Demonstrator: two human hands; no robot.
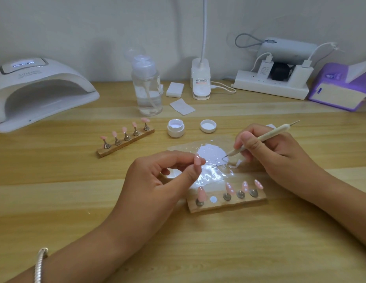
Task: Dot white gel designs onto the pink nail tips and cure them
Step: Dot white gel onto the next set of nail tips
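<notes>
Loading the tool point(266, 135) with gel point(212, 153) looks like the step in hand: its fine end touches the near edge of the white puddle spread on the film point(210, 176). The right hand point(266, 152) grips the tool like a pen, fingers point(247, 139) curled close round its lower shaft. Just left of the puddle, the left hand point(157, 178) pinches one pink tip point(197, 160) between thumb and forefinger, raised off the surface point(198, 242); its other fingers curl loosely and hold nothing. Whether this tip has dots yet I cannot tell.

At the film's near edge stands a rack point(229, 204) with four tips, those on its right showing white dots, and one bare spot where the held tip probably belongs. Beyond the film to the left, a second rack point(125, 144) carries five plain tips.

The next move calls for lifting a small bead of gel, carrying it to the held tip and touching down lightly. Curing under the lamp point(41, 88), far left of the film, is not yet done.
</notes>
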